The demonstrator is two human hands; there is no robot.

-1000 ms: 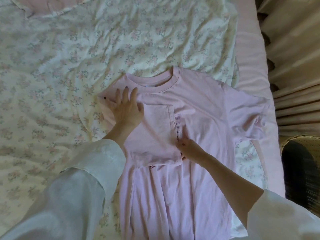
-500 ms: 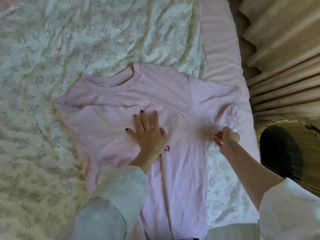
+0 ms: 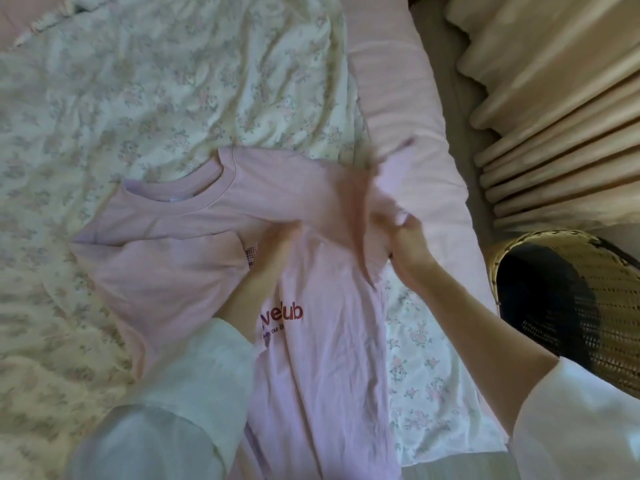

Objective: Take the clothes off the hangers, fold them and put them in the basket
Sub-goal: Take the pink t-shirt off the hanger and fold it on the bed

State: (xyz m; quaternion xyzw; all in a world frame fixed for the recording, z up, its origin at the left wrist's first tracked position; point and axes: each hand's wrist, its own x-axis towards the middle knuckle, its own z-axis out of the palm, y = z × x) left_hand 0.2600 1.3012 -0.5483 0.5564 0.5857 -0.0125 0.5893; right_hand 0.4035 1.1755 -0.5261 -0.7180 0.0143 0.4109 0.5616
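A pale pink T-shirt (image 3: 180, 251) lies on the bed, collar pointing away from me, with red lettering showing on its lower part. Its left side lies folded over the body. My right hand (image 3: 407, 242) grips the right sleeve and holds it lifted above the shirt, the cloth blurred with motion. My left hand (image 3: 277, 244) lies on the middle of the shirt, mostly hidden under the lifted cloth, so I cannot make out its fingers. The woven wicker basket (image 3: 512, 247) stands on the floor right of the bed, its dark inside in view.
A rumpled floral bedspread (image 3: 156, 84) covers the bed, with a pink sheet (image 3: 398, 81) along its right edge. Beige curtains (image 3: 554, 116) hang at the right behind the basket. No hangers are in view.
My right hand has lifted the right sleeve up and inward over the shirt. My left hand has slid up under the raised cloth. The red lettering has come into view.
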